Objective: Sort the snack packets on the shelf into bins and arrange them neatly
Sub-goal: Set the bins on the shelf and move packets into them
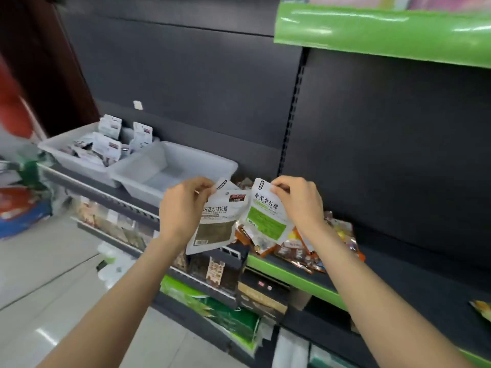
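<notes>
Both hands pinch packets: left (pixel 186 205) "巧克力味奶糖" (pixel 216 221), right (pixel 297 200) "星星型软糖" (pixel 267 211).

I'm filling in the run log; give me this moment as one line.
left hand: pinches brown packet | right hand: pinches green packet | near bin: empty

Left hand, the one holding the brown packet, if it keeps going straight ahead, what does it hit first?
Probably the empty bin. The left hand points up and away toward its near wall, though depth is hard to judge here.

green shelf sign (pixel 385 33), floor (pixel 39 261)
</notes>
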